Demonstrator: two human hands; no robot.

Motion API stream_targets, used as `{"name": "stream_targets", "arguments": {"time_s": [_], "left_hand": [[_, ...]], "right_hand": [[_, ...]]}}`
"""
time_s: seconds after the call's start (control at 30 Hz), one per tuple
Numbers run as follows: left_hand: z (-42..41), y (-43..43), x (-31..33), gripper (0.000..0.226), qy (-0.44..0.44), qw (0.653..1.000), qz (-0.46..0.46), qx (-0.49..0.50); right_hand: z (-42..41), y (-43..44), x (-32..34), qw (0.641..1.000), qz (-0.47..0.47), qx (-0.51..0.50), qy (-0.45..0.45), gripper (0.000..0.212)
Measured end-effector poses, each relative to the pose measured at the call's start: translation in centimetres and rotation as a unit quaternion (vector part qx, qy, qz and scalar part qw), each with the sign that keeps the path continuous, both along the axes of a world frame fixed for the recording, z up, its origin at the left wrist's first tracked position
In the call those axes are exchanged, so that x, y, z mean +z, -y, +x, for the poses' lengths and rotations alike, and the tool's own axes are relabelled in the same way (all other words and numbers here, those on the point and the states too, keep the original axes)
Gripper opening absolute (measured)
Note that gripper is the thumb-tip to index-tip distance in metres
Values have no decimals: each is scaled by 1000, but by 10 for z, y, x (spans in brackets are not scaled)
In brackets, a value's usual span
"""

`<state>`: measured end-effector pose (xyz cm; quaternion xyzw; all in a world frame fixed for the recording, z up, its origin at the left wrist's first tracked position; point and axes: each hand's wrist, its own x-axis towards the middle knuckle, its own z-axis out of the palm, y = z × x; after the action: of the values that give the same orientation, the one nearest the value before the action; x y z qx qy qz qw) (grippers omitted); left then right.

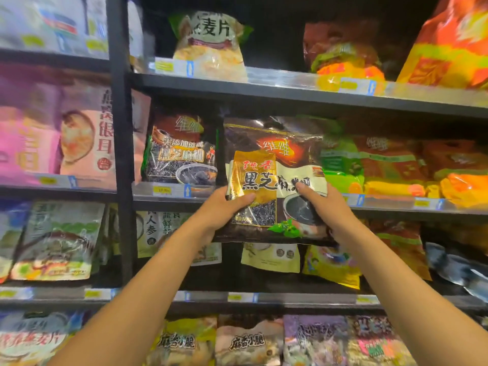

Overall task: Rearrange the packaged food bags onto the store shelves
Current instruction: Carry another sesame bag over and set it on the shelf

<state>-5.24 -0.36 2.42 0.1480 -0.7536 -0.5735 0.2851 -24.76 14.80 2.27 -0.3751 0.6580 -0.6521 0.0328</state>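
I hold a large dark bag of black sesame paste (pixel 277 165) upright in front of the middle shelf (pixel 264 204). My left hand (pixel 224 210) grips its lower left corner, thumb across the gold panel. My right hand (pixel 324 204) grips its lower right side, fingers on the bowl picture. The bag's bottom edge hangs below the shelf lip. A similar dark sesame bag (pixel 182 151) stands on the same shelf just to the left. Green and orange bags (pixel 383 165) stand to the right.
A black upright post (pixel 121 154) divides the shelving. The top shelf holds an oatmeal bag (pixel 211 46) and orange bags (pixel 449 48). Pink bags (pixel 79 133) fill the left bay. Lower shelves carry several snack bags (pixel 272 257), with price tags along each shelf edge.
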Motion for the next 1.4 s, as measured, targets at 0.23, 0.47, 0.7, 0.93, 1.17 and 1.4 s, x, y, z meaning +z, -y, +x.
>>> {"name": "stream_targets", "arguments": {"time_s": [0.23, 0.47, 0.7, 0.93, 1.17, 1.4], "left_hand": [[-26, 15, 41, 18, 10, 1000, -1, 10], [-56, 45, 69, 22, -4, 1000, -6, 29], [-83, 65, 81, 37, -3, 998, -11, 62], [-107, 84, 76, 23, 10, 998, 0, 64], [-134, 107, 77, 36, 39, 996, 9, 83], [-147, 122, 65, 45, 81, 988, 0, 131]], "right_hand": [[-51, 44, 32, 999, 18, 35, 15, 27], [-89, 81, 64, 998, 31, 57, 27, 37], [-123, 112, 79, 997, 45, 60, 22, 44], [-144, 126, 81, 995, 72, 58, 23, 46], [-169, 146, 74, 993, 104, 28, 55, 124], [-163, 147, 59, 993, 86, 59, 56, 69]]}}
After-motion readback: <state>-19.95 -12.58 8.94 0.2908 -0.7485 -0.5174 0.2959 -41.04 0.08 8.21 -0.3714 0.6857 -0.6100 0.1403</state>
